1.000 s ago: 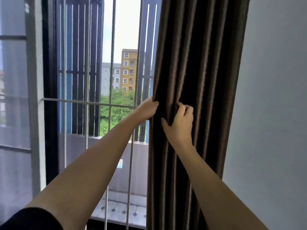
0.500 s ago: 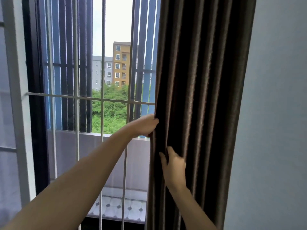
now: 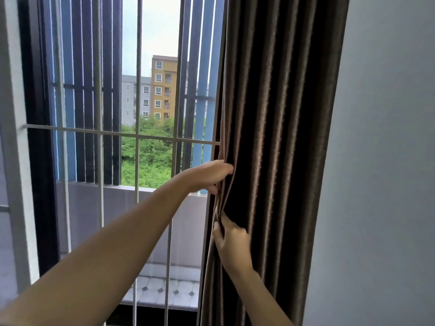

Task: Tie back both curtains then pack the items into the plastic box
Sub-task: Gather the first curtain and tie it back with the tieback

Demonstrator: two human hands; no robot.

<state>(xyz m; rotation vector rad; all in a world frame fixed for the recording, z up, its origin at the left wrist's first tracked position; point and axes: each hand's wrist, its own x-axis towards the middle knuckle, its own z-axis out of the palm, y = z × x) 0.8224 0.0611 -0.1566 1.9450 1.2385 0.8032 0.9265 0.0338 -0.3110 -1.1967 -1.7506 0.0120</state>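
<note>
A dark brown pleated curtain [image 3: 277,137] hangs gathered at the right side of the window, against the wall. My left hand [image 3: 209,176] grips the curtain's left edge at mid height, its fingers curled behind the fabric. Lower down, my right hand [image 3: 231,243] holds the same edge, thumb and fingers pinching a fold. No tie-back, plastic box or other items are in view.
White metal window bars [image 3: 138,137] cross the opening left of the curtain. Beyond them are blue vertical slats [image 3: 200,90], a balcony ledge and a tiled floor. A grey wall [image 3: 381,161] fills the right side.
My right hand has slid down the curtain from level with the left hand to well below it. The view has shifted so the left hand sits lower in frame.
</note>
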